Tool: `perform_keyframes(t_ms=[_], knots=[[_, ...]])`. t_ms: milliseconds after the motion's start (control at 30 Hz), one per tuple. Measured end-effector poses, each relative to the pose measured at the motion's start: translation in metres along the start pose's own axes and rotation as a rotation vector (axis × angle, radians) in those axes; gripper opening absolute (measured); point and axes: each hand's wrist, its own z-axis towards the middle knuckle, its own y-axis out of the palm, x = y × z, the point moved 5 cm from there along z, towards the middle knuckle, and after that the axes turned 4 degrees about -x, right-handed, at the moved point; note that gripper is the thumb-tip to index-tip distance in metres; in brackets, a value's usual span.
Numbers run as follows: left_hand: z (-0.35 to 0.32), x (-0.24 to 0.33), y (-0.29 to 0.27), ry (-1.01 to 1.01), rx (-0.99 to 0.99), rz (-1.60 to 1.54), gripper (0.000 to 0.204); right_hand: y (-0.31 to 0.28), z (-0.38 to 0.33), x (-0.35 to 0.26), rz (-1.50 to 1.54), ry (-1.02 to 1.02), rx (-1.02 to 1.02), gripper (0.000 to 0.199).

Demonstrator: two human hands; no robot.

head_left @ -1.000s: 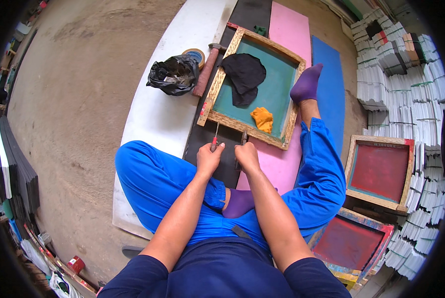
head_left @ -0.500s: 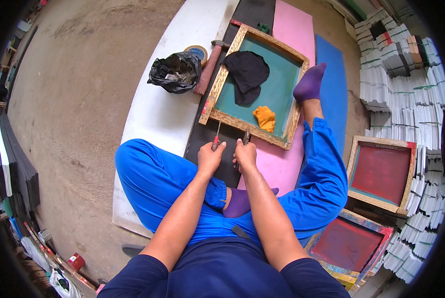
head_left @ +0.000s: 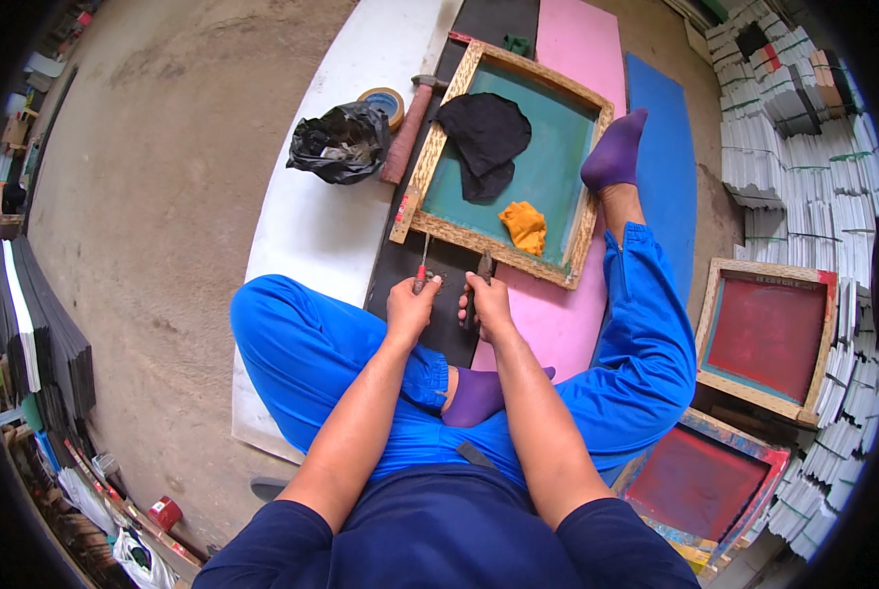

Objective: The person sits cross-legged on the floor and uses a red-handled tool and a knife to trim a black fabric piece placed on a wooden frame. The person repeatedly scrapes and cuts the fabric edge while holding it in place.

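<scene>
With the left hand (head_left: 412, 302), gripping a red-handled tool (head_left: 421, 279), pointing its thin shaft toward the near edge of a wooden frame (head_left: 503, 256) laid across a black board (head_left: 451, 259) and a pink board (head_left: 530, 309); with the right hand (head_left: 488, 302), clasping a dark metal tool (head_left: 484, 266) close to that edge. Between tools, leaving open a strip of black board; leftward, past the frame's left edge, opening onto a white board (head_left: 307, 250); at the right edge, bounded by a purple-socked foot (head_left: 614, 152). Hard to make out: any contact of tips with wood. Hidden in the grip: most of both handles. Covered by a black cloth (head_left: 483, 137) and, at the near-right corner, an orange cloth (head_left: 525, 228): parts of the green mesh (head_left: 559, 147)
</scene>
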Motion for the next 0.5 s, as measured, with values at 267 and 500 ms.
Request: perform_keyframes(t_ms=[267,500], knots=[[-0.002,0.000,0.001,-0.027,-0.095,-0.192,0.029,-0.020,-0.005,0.007,0.098,0.080,-0.302,0.026],[-0.004,0.003,0.005,0.052,-0.162,-0.306,0.025,0.017,-0.044,0.010,-0.369,0.105,-0.480,0.021]])
